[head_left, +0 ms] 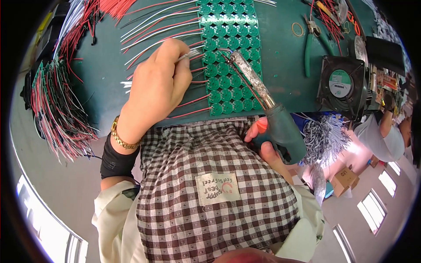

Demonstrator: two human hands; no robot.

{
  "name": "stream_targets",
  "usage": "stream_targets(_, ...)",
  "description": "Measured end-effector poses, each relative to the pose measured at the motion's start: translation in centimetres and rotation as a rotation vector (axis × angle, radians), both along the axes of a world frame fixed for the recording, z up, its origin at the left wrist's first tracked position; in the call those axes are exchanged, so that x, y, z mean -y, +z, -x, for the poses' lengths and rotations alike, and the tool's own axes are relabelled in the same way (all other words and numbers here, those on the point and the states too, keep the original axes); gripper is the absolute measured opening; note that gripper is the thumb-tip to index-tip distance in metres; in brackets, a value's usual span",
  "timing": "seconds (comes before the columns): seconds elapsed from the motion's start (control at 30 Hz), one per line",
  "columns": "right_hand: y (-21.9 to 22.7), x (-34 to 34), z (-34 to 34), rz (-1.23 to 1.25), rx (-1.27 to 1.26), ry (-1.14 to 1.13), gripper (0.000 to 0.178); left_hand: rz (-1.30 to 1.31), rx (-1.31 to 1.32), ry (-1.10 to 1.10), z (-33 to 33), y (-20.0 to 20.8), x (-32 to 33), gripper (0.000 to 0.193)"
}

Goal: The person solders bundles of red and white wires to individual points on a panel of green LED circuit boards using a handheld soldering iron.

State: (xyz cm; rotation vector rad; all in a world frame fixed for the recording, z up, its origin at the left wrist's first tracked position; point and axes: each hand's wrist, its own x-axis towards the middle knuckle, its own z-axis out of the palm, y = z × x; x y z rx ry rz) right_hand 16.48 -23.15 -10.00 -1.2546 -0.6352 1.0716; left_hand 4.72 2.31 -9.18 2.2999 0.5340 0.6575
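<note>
Several thin white wires [191,53] are pinched between the thumb and fingers of my left hand [160,83], at the left edge of a green panel of small round circuit boards [224,82]. My right hand [266,147] grips the dark handle of a soldering iron [254,81], which slants up and left over the panel. Its bent tip is over the boards, just right of the pinched wires; I cannot tell whether it touches. Red wires [193,102] run leftward from the panel's lower rows, and red, white and black ones from the upper rows.
Wired boards in a thick bundle [57,118] hang over the table's left edge. Farther right are green-handled pliers [309,48], a rubber band [297,29] and a black fan [340,83]. Grey wires [324,136] hang near my right arm. Another person [386,136] is at far right.
</note>
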Motion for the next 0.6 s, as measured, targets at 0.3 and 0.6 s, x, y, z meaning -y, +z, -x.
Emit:
stream_targets(0.3, 0.8, -0.3, -0.3, 0.158, 0.186, 0.0, 0.035, 0.075, 0.015, -0.005, -0.7, -0.6, -0.6, 0.008)
stream_targets(0.6, 0.5, -1.1, 0.5, 0.105, 0.178, -0.045, 0.031, 0.035, -0.009, 0.002, -1.0, -0.6, -0.6, 0.008)
